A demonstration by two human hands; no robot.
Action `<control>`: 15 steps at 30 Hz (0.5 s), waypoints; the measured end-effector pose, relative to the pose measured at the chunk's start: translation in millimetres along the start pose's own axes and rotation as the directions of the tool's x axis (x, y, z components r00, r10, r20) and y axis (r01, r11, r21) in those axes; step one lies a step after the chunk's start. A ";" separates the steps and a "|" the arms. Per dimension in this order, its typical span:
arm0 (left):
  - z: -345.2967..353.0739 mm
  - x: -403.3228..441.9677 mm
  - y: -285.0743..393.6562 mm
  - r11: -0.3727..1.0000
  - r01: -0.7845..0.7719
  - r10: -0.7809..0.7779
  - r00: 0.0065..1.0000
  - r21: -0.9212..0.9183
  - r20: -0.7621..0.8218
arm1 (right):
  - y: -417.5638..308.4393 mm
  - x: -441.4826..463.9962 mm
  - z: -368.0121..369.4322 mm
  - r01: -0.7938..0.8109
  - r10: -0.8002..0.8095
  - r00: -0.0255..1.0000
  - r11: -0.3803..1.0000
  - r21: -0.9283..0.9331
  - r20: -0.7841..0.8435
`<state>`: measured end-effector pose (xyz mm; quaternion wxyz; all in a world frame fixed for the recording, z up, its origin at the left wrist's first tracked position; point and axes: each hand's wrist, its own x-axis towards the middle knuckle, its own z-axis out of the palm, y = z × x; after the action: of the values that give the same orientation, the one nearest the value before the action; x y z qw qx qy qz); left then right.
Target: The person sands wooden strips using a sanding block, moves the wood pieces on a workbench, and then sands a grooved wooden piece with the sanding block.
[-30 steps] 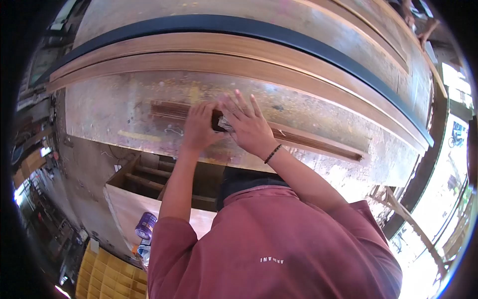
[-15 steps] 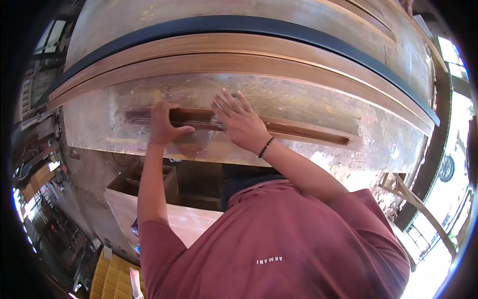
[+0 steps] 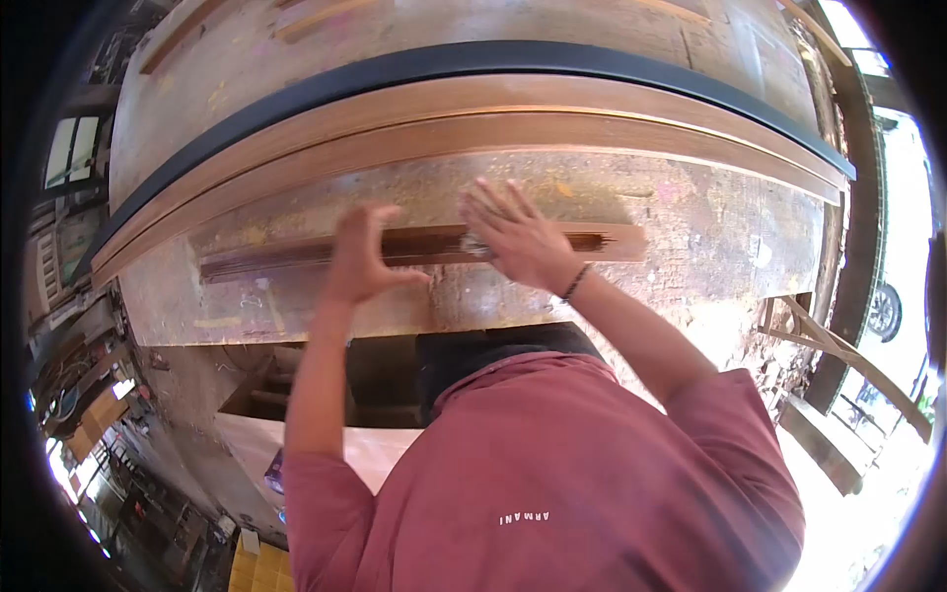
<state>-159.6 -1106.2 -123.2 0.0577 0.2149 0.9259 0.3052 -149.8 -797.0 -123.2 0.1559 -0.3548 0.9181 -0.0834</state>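
Observation:
A brown wooden strip with a dark groove along it lies on the worn worktable. My left hand, slightly blurred, spans the strip. Its thumb is on the near side and its fingers on the far side, spread apart. To its right, my right hand lies flat over the strip with fingers stretched out. A small pale piece shows at the edge of that palm. I cannot make out what it is or how much lies under the hand.
Beyond the strip run two long brown wooden mouldings and a long dark blue bar. More wooden strips lie at the far side. Below the near edge is an open wooden box. A wooden trestle stands at the right.
Both hands have moved to the right along the strip. The whole view has shifted and turned a little, so the table and strip appear tilted differently.

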 end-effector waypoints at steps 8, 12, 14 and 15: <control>61.5 7.0 20.3 0.994 0.047 -0.050 0.999 0.096 0.021 | 66.2 -72.0 -5.3 -0.010 0.010 1.000 1.000 -0.004 0.028; 58.0 6.1 31.6 0.992 0.048 -0.047 0.999 0.121 -0.009 | 58.2 -38.6 6.9 0.077 -0.076 0.997 0.996 0.053 -0.024; 60.1 8.2 31.7 0.994 0.051 -0.048 0.999 0.101 -0.023 | 48.4 -21.5 8.8 0.119 -0.116 0.991 0.992 0.040 -0.073; 59.4 9.8 30.9 0.995 0.051 -0.050 0.999 0.083 -0.018 | 43.5 -13.8 8.9 0.111 -0.110 0.988 0.994 -0.002 -0.104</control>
<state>-143.1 -1047.6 -152.7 0.0490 0.1913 0.9434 0.2663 -164.2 -756.0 -139.9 0.1038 -0.4000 0.9037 -0.1121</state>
